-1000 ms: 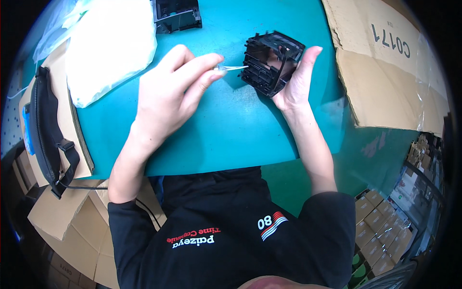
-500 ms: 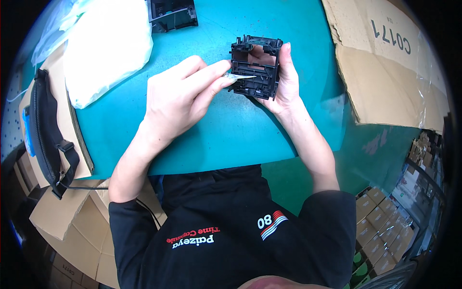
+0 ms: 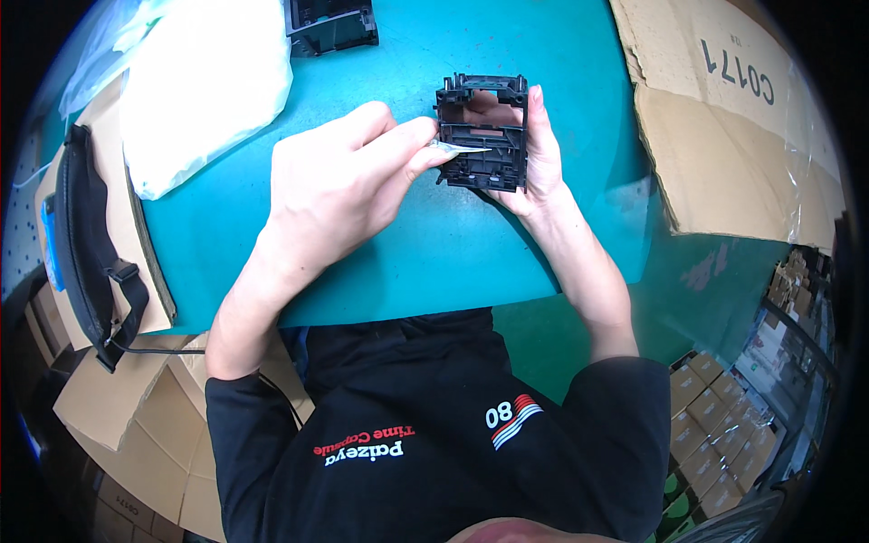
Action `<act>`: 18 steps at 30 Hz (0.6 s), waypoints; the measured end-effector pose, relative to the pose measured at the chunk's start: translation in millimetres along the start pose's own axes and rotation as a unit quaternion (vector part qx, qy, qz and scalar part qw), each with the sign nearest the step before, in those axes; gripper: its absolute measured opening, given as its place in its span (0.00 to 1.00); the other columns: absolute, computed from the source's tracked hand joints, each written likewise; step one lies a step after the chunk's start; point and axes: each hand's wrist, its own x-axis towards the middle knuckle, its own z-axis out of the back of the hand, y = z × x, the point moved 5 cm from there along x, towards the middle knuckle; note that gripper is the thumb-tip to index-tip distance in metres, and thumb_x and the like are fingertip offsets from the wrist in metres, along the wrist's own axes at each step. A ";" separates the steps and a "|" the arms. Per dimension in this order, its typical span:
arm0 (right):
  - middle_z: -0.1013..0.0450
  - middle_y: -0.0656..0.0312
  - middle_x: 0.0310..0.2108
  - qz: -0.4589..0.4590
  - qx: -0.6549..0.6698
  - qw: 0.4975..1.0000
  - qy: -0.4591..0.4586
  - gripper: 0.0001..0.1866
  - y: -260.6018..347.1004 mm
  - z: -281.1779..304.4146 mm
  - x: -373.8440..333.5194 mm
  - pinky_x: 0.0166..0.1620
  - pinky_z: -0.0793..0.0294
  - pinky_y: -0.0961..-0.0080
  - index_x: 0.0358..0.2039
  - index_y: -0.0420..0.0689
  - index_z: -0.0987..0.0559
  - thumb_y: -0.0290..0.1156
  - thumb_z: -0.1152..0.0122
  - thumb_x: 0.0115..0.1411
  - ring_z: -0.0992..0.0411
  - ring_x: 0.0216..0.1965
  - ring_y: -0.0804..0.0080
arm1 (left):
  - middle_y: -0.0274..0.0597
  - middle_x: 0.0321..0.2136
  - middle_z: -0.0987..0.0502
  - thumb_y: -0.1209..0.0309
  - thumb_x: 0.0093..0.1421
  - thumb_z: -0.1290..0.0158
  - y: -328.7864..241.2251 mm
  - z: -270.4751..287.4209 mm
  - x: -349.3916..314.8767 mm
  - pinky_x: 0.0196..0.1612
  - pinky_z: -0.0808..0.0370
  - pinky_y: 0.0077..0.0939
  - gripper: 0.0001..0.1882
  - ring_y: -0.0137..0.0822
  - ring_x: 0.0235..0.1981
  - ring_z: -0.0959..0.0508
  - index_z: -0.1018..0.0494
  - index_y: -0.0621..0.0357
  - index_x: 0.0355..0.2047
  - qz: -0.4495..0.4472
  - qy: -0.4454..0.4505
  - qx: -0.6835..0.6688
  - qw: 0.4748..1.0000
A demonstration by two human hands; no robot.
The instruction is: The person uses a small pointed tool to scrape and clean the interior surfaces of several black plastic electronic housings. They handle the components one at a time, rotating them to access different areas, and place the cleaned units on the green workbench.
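Observation:
My right hand point(image 3: 541, 163) grips a black plastic frame point(image 3: 507, 172) from its right side, thumb along the edge and the other fingers behind it. The frame is boxy, with a wide opening in its upper half and ribs and bars across the lower half. From the left, my left hand point(image 3: 339, 185) pinches a thin, pointed silvery tool point(image 3: 466, 148) between thumb and forefinger. Its tip lies over the ribbed middle of the frame; whether it touches there I cannot tell. Both hands are above the green table mat point(image 3: 434, 258).
Another black plastic housing point(image 3: 333, 34) lies at the far edge. A bulging white plastic bag point(image 3: 208, 100) is at the far left, with a black strapped pouch point(image 3: 83, 235) on cardboard nearer. On the right lies a large cardboard carton point(image 3: 724, 136). Stacked boxes point(image 3: 720, 416) stand below right.
The black frame has shifted slightly down and turned a little, showing its face more squarely. My left hand and the pointed tool have followed it slightly to the right.

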 end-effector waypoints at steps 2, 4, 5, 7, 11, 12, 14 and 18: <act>0.25 0.41 0.56 -0.005 -0.004 1.000 0.006 0.43 -0.9 0.0 -0.4 0.57 0.17 0.50 0.58 0.41 0.23 0.71 0.42 0.62 0.22 0.56 0.51 | 0.38 0.22 0.28 0.70 0.58 0.32 -0.6 0.6 -0.2 0.22 0.31 0.28 0.11 0.35 0.19 0.26 0.17 0.59 0.40 -0.004 0.004 0.004 1.000; 0.25 0.41 0.57 -0.011 -0.002 1.000 0.021 0.44 -2.3 3.9 -0.1 0.58 0.18 0.49 0.59 0.41 0.24 0.71 0.42 0.62 0.23 0.57 0.50 | 0.38 0.22 0.28 0.70 0.58 0.32 -1.1 1.5 -0.3 0.22 0.31 0.28 0.11 0.35 0.19 0.26 0.17 0.59 0.40 -0.008 0.007 0.005 1.000; 0.26 0.40 0.57 -0.013 -0.003 1.000 0.027 0.44 -2.7 4.8 -0.2 0.58 0.18 0.48 0.60 0.41 0.25 0.71 0.42 0.62 0.23 0.57 0.50 | 0.38 0.22 0.28 0.70 0.58 0.32 -1.5 2.0 -0.4 0.22 0.31 0.28 0.11 0.35 0.19 0.26 0.17 0.59 0.40 -0.010 0.007 0.004 1.000; 0.26 0.40 0.58 -0.013 -0.011 0.999 0.028 0.45 -3.6 4.8 -0.3 0.58 0.18 0.48 0.61 0.41 0.25 0.71 0.42 0.62 0.23 0.58 0.50 | 0.38 0.22 0.28 0.70 0.58 0.32 -2.1 2.4 -1.1 0.22 0.31 0.28 0.11 0.35 0.19 0.26 0.17 0.59 0.40 -0.011 0.006 0.005 1.000; 0.27 0.41 0.59 -0.018 -0.003 1.000 0.004 0.48 -6.9 2.5 -1.0 0.61 0.21 0.48 0.62 0.40 0.26 0.73 0.45 0.62 0.25 0.59 0.50 | 0.38 0.23 0.27 0.70 0.58 0.32 -0.9 1.7 -1.3 0.22 0.30 0.29 0.11 0.35 0.19 0.25 0.18 0.59 0.40 -0.019 -0.016 0.010 1.000; 0.27 0.41 0.59 -0.018 0.001 1.000 -0.006 0.49 -6.1 -0.3 0.2 0.61 0.22 0.49 0.63 0.39 0.27 0.74 0.46 0.62 0.25 0.60 0.50 | 0.38 0.23 0.27 0.70 0.57 0.32 -0.5 2.4 -0.3 0.22 0.30 0.29 0.11 0.35 0.19 0.25 0.18 0.60 0.40 -0.025 -0.025 0.011 0.999; 0.27 0.42 0.59 -0.030 0.095 0.994 0.053 0.51 -8.6 0.3 4.5 0.63 0.24 0.49 0.63 0.37 0.27 0.75 0.48 0.62 0.26 0.60 0.50 | 0.38 0.23 0.27 0.70 0.57 0.32 -0.3 2.5 -0.9 0.22 0.30 0.29 0.12 0.35 0.19 0.25 0.17 0.60 0.40 -0.035 -0.024 0.012 0.999; 0.28 0.43 0.59 -0.062 0.307 0.929 0.199 0.54 -15.1 12.2 13.3 0.63 0.26 0.50 0.63 0.33 0.28 0.78 0.52 0.62 0.28 0.60 0.51 | 0.38 0.23 0.27 0.71 0.57 0.31 2.9 3.7 -2.3 0.22 0.29 0.29 0.14 0.35 0.19 0.25 0.17 0.59 0.43 -0.031 -0.043 0.017 0.998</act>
